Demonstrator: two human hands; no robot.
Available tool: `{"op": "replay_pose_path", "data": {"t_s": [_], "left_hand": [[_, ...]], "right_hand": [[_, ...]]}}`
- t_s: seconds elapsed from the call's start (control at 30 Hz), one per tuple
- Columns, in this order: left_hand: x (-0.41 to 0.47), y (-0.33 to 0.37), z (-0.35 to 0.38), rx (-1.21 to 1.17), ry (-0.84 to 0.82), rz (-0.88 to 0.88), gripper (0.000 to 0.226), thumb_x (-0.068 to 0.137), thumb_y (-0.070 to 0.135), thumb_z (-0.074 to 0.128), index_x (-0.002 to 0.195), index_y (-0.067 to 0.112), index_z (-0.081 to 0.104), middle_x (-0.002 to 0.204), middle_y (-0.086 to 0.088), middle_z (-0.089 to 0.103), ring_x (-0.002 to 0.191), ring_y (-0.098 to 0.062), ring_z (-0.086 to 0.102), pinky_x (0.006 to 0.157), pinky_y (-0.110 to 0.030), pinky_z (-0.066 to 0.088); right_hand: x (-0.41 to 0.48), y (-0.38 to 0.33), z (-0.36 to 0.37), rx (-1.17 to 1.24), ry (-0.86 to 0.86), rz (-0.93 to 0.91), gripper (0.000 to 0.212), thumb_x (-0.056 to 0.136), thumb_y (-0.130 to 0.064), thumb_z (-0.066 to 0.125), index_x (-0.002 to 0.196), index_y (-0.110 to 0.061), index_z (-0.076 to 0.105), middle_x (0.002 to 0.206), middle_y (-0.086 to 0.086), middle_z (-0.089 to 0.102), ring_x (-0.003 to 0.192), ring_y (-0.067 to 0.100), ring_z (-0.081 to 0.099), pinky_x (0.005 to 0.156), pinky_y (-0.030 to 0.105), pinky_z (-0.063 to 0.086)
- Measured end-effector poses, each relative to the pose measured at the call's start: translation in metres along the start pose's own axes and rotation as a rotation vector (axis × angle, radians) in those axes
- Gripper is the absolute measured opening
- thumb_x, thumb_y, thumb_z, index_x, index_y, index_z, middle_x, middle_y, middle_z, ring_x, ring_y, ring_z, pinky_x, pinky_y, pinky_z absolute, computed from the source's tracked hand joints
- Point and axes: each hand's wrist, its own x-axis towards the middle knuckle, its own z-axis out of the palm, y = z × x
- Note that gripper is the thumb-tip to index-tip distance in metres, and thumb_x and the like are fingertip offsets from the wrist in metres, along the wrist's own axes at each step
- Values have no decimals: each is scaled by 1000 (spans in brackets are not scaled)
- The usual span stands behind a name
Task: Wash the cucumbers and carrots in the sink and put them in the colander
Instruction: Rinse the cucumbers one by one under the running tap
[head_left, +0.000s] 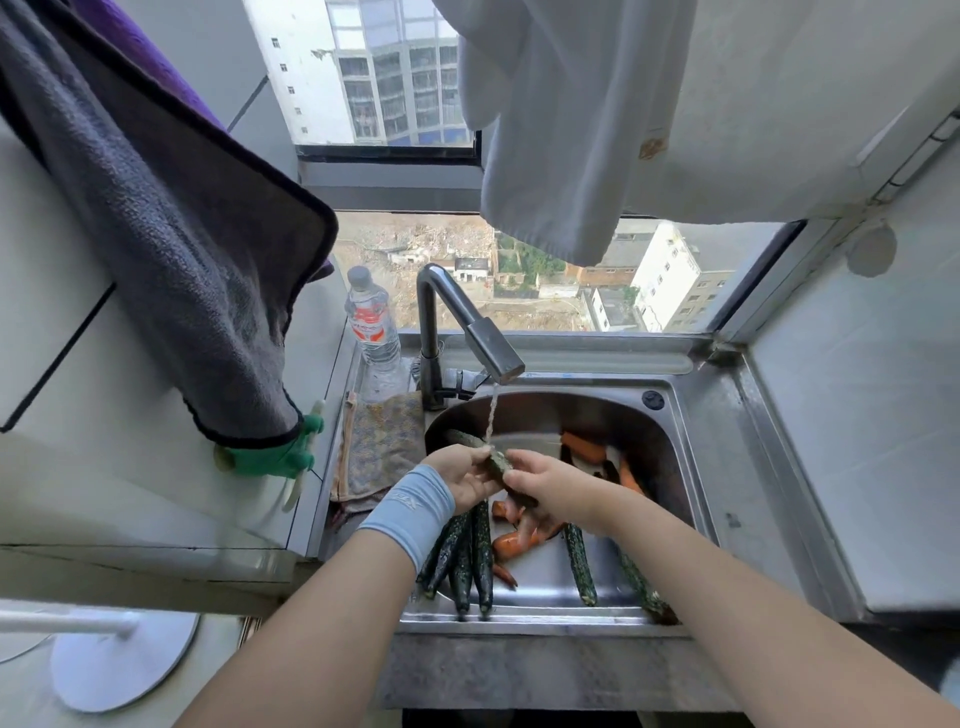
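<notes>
Several cucumbers (470, 561) propped on the near rim of the sink (545, 621), carrots (519, 540) just beyond. Farther in, gripped by left hand (460, 475) and right hand (545, 486) together: held cucumber (496, 462), long axis far-left to near-right, under the tap (493, 351) stream. No colander in view.

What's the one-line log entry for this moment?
wash | left hand, right hand grip cucumber under running tap | carrots in sink

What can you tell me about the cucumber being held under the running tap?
The cucumber is dark green, speckled and bumpy-skinned. It lies slanted above the steel sink, its far end pointing toward the faucet. The left hand and right hand both grip it, hiding much of its length, while the water stream lands on its exposed middle.
</notes>
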Motion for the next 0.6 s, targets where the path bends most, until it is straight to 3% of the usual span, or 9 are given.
{"op": "replay_pose_path", "data": {"t_s": [0.07, 0.13, 0.2, 0.3, 0.4, 0.5, 0.6], "left_hand": [[7, -9, 0, 93, 7, -22, 23, 101, 12, 47, 90, -4, 57, 84, -16, 62, 77, -25, 63, 78, -37, 56], [12, -19, 2, 171, 31, -30, 20, 98, 15, 54, 88, -1, 61, 80, -12, 64, 73, -21, 64, 62, -31, 58], [14, -27, 3, 241, 53, -16, 16, 96, 16, 58, 88, 3, 62, 80, -8, 64, 71, -18, 61, 55, -31, 59], [17, -29, 5, 269, 46, 4, 13, 96, 14, 59, 89, 4, 64, 70, -7, 69, 71, -18, 60, 63, -32, 58], [21, -23, 3, 180, 42, 6, 15, 99, 12, 53, 93, 1, 60, 79, -12, 65, 78, -24, 63, 54, -35, 60], [26, -19, -2, 74, 36, -10, 22, 102, 14, 45, 99, -4, 57, 89, -17, 62, 82, -26, 63, 52, -36, 60], [28, -22, -4, 32, -16, -3, 29, 105, 13, 36, 113, -9, 54, 98, -21, 62, 91, -28, 62, 63, -40, 61]], "right_hand": [[-11, 5, -9, 129, -55, 37, 30, 108, -20, 40, 137, -19, 36, 89, 13, 70, 74, 29, 72, 59, 35, 58], [-14, 9, -19, 242, -78, 90, 25, 106, -10, 42, 131, -9, 42, 105, 22, 69, 86, 35, 71, 71, 44, 61], [-9, 11, -22, 336, -32, 167, 30, 100, 1, 44, 129, -5, 41, 111, 26, 64, 79, 33, 69, 62, 43, 59], [0, 11, -18, 304, 37, 208, 28, 94, -8, 42, 120, -3, 51, 86, 10, 58, 53, 16, 51, 43, 25, 39], [4, 18, -16, 95, 136, 147, 34, 103, -32, 41, 117, -4, 54, 72, 2, 51, 45, 11, 40, 41, 20, 28], [1, 35, -17, -18, 112, 63, 30, 104, -31, 45, 128, -13, 41, 80, 4, 63, 49, 13, 51, 45, 26, 40], [-1, 42, -18, -11, 42, 47, 41, 94, -31, 66, 124, -18, 42, 97, 4, 76, 68, 18, 68, 64, 39, 58]]}}
